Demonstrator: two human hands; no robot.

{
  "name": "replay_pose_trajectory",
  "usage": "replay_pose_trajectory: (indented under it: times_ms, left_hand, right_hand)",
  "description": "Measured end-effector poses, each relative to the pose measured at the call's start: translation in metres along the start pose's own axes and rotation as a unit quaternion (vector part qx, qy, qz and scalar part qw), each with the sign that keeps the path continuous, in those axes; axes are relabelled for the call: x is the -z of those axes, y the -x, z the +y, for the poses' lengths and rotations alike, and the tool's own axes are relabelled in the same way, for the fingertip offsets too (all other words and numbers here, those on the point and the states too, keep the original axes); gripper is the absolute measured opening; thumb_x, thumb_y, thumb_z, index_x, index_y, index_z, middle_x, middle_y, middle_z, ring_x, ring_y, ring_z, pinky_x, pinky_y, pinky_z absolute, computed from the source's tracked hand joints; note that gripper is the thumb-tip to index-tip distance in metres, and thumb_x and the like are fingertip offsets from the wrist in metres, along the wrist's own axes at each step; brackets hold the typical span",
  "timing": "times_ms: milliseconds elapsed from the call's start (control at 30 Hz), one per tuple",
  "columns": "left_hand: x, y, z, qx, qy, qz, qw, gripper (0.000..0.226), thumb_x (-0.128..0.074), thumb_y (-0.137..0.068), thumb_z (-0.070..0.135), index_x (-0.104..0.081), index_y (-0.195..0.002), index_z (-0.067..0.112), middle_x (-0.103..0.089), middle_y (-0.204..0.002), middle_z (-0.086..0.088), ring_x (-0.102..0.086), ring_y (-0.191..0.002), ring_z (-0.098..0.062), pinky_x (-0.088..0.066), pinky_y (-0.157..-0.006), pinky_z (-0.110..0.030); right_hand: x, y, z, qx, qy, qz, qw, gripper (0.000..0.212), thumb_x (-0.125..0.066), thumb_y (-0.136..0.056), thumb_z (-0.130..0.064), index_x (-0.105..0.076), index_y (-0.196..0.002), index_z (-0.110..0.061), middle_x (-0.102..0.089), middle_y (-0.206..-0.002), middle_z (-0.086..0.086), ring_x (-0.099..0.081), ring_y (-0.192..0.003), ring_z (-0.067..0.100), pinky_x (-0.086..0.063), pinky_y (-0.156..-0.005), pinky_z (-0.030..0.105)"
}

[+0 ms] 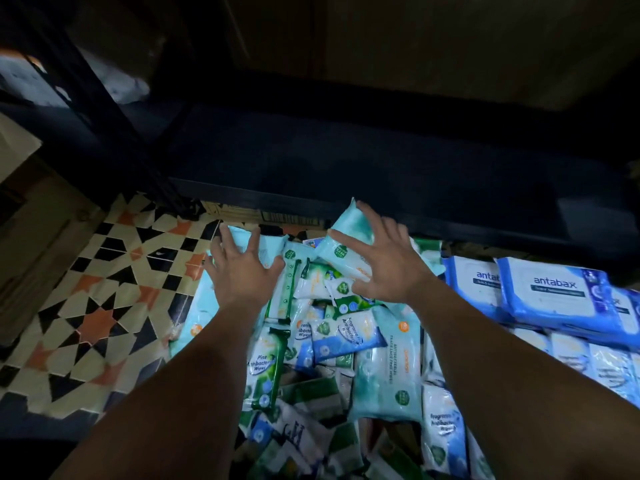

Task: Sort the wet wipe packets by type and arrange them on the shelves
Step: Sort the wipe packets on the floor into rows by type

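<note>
A heap of mixed wet wipe packets covers the floor in front of a dark, bare shelf board. The heap holds pale teal, green pine and blue-and-white fragrance-free packs. My left hand lies with spread fingers on a pale teal packet at the heap's far left edge. With its fingers straight and spread, my right hand touches another pale teal packet, which tilts up towards the shelf edge. Neither hand grips anything.
Blue "antabax" packets are stacked in rows at the right, below the shelf edge. Patterned floor tiles lie open at the left. A cardboard box shows under the shelf. A dark shelf upright stands at the back left.
</note>
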State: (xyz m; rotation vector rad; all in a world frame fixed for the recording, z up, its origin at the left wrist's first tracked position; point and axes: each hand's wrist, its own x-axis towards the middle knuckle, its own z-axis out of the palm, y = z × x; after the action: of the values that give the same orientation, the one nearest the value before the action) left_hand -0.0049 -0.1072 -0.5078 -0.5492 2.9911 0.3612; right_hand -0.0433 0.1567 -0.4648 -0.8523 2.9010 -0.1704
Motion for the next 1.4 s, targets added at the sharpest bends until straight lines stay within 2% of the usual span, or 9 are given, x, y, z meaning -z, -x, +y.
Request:
replay_pose_trajectory:
  times_ms: [133,267,367,433,500,633,833,1233,1400]
  left_hand:
    - [0.002,0.014,0.004,-0.084,0.031,0.060,0.994,0.056,-0.047,-0.100,0.049,-0.039,-0.152,0.028,-0.026,-0.161,-0.011,-0.019,-0.147,-0.034,-0.016,-0.118,-0.051]
    - [0.007,0.057,0.016,-0.238,0.030,0.091,0.967,0.023,-0.058,-0.093,0.029,-0.062,-0.115,0.025,-0.055,-0.119,-0.001,-0.044,-0.116,-0.022,-0.035,-0.103,-0.043]
    - [-0.004,0.097,0.022,-0.314,-0.004,0.057,0.948,0.010,-0.060,-0.081,0.029,-0.061,-0.088,0.022,-0.060,-0.087,0.000,-0.054,-0.086,-0.023,-0.040,-0.084,-0.041]
    - [-0.014,0.123,0.023,-0.311,-0.031,0.023,0.950,0.014,-0.061,-0.073,0.030,-0.061,-0.080,0.018,-0.061,-0.075,-0.003,-0.056,-0.075,-0.027,-0.037,-0.077,-0.041]
    - [-0.025,0.143,0.022,-0.261,-0.086,-0.013,0.961,0.031,-0.070,-0.065,0.032,-0.068,-0.088,0.012,-0.064,-0.083,-0.010,-0.058,-0.082,-0.033,-0.036,-0.084,-0.045]
    - [-0.034,0.170,0.022,-0.186,-0.155,-0.073,0.968,0.048,-0.070,-0.072,0.032,-0.066,-0.112,0.006,-0.062,-0.096,-0.018,-0.053,-0.096,-0.037,-0.032,-0.096,-0.054]
    - [-0.037,0.174,0.037,-0.207,-0.271,-0.082,0.936,0.051,-0.030,-0.103,0.017,-0.022,-0.147,-0.008,-0.045,-0.135,-0.027,-0.041,-0.125,-0.039,-0.027,-0.110,-0.048]
    - [-0.031,0.158,0.050,-0.114,-0.190,-0.134,0.966,0.055,-0.058,-0.095,0.030,-0.037,-0.141,0.009,-0.041,-0.137,-0.014,-0.062,-0.107,-0.026,-0.037,-0.098,-0.040]
    - [-0.025,0.154,0.051,-0.035,-0.078,-0.162,0.983,0.083,-0.070,-0.079,0.060,-0.034,-0.140,0.017,-0.035,-0.137,-0.012,-0.058,-0.115,-0.032,-0.038,-0.101,-0.041]
  right_hand:
    - [-0.005,0.010,0.002,0.004,0.051,-0.030,0.998,0.099,-0.061,-0.077,-0.057,0.003,-0.152,-0.059,0.034,-0.162,0.003,0.003,-0.151,0.037,-0.007,-0.117,0.060]
    - [-0.008,0.023,-0.008,-0.022,0.039,-0.073,0.996,0.102,-0.063,-0.084,-0.058,0.014,-0.151,-0.057,0.041,-0.158,0.001,0.024,-0.151,0.030,0.006,-0.119,0.061]
    - [-0.020,0.048,-0.021,-0.057,0.003,-0.045,0.997,0.095,-0.060,-0.087,-0.058,0.005,-0.156,-0.050,0.028,-0.165,0.004,0.015,-0.153,0.030,0.002,-0.120,0.058]
    - [-0.027,0.070,-0.029,-0.087,0.000,0.026,0.996,0.074,-0.056,-0.090,-0.056,-0.024,-0.155,-0.042,-0.009,-0.167,0.009,-0.010,-0.149,0.032,-0.011,-0.118,0.055]
    - [-0.038,0.086,-0.036,-0.119,0.028,0.118,0.985,0.047,-0.053,-0.091,-0.053,-0.054,-0.131,-0.028,-0.049,-0.135,0.009,-0.044,-0.123,0.031,-0.032,-0.102,0.048]
    - [-0.052,0.105,-0.066,-0.232,-0.017,0.130,0.964,0.042,-0.043,-0.095,-0.054,-0.061,-0.096,-0.016,-0.065,-0.083,0.005,-0.066,-0.076,0.029,-0.049,-0.068,0.038]
    - [-0.076,0.117,-0.103,-0.411,-0.139,-0.026,0.901,0.074,-0.052,-0.089,-0.071,-0.042,-0.138,-0.016,-0.041,-0.141,0.010,-0.051,-0.124,0.029,-0.050,-0.089,0.040]
    - [-0.069,0.115,-0.086,-0.519,-0.405,0.054,0.751,0.047,-0.090,-0.070,-0.043,-0.055,-0.095,-0.021,-0.058,-0.079,-0.010,-0.063,-0.085,0.020,-0.049,-0.081,0.033]
    - [-0.068,0.122,-0.074,-0.509,-0.514,0.095,0.684,0.039,-0.090,-0.073,-0.025,-0.057,-0.094,-0.024,-0.064,-0.096,0.000,-0.063,-0.089,0.024,-0.052,-0.088,0.041]
